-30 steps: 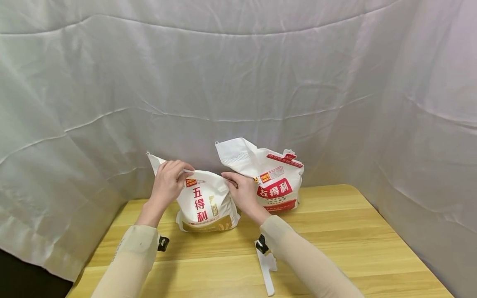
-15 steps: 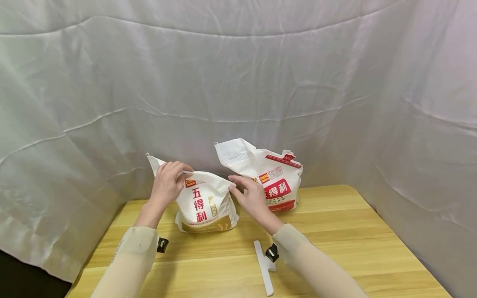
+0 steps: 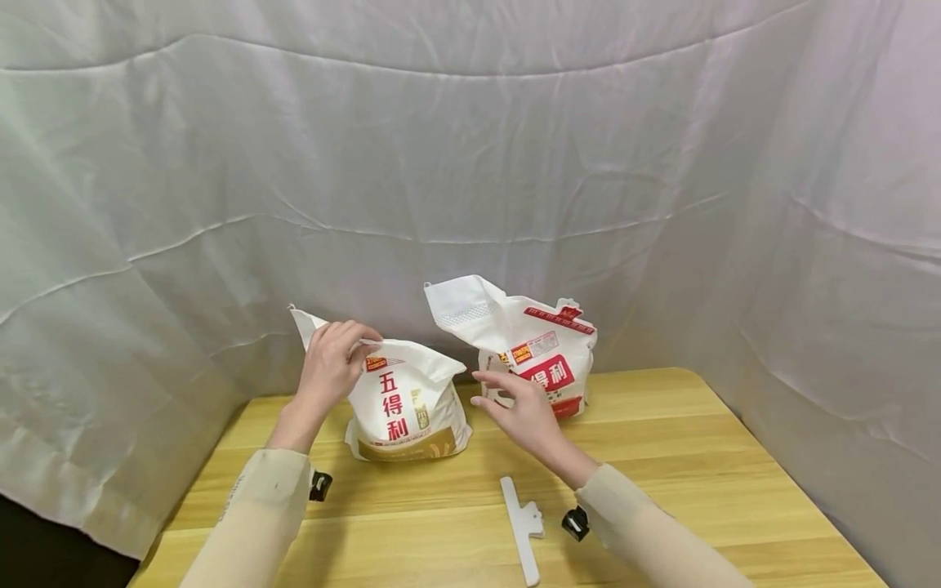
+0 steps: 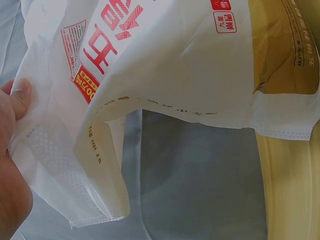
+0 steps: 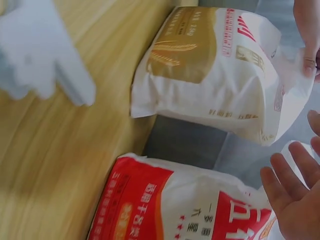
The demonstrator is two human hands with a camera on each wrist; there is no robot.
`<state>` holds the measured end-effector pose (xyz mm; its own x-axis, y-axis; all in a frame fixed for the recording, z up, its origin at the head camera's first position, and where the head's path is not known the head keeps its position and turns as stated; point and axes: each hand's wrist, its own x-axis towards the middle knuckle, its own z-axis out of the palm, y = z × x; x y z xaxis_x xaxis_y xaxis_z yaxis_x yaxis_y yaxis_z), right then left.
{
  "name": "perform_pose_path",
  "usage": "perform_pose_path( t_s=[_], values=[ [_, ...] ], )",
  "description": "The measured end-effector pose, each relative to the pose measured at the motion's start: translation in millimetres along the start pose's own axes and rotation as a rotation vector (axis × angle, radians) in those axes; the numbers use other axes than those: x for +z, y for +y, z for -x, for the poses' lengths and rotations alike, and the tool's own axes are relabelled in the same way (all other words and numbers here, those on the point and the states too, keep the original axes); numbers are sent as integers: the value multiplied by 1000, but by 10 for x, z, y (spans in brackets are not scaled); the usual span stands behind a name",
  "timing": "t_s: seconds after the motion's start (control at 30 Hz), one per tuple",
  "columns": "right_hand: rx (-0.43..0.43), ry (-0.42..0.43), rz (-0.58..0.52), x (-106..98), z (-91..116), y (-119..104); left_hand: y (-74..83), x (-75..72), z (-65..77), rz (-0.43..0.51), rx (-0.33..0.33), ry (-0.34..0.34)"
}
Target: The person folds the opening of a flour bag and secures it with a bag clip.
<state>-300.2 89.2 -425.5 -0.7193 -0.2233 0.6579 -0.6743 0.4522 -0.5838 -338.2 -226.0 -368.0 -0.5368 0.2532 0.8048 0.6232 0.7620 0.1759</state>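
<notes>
A white flour bag with a gold base panel (image 3: 400,392) stands on the table, its top folded over. My left hand (image 3: 334,359) pinches the folded top edge at its left side; in the left wrist view the thumb presses on the white plastic. Between the two bags hovers my right hand (image 3: 525,412), fingers spread and holding nothing, apart from the gold bag. In the right wrist view that right hand (image 5: 297,185) shows its extended fingers. Nearer the front lies a white bag clip (image 3: 524,531) on the table.
A second flour bag with red print (image 3: 547,351) stands behind my right hand, its top folded and a red clip (image 3: 562,314) across its upper right. The wooden table (image 3: 662,457) ends against a grey curtain (image 3: 470,163).
My right hand has let go of the gold bag's right top corner and moved right and toward the front. The left hand stays in place on the bag.
</notes>
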Motion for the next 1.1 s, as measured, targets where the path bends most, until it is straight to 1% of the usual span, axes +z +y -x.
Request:
perform_pose_path(
  t_s=[0.37,0.47,0.6,0.73,0.83,1.0,1.1],
  values=[
    [16,-132,47,-213,266,110,7,10,15,-2,-7,-5],
    [37,-177,24,-261,352,153,3,10,14,-2,-1,4],
    [89,-241,-10,-332,476,203,3,9,7,9,13,17],
    [130,-311,6,-405,604,247,9,4,-1,14,16,21],
    [130,-355,29,-442,699,282,8,3,6,9,10,16],
    [105,-415,61,-466,859,343,8,3,16,6,-1,5],
    [117,-459,74,-469,953,376,12,3,19,4,-7,0]
  ],
)
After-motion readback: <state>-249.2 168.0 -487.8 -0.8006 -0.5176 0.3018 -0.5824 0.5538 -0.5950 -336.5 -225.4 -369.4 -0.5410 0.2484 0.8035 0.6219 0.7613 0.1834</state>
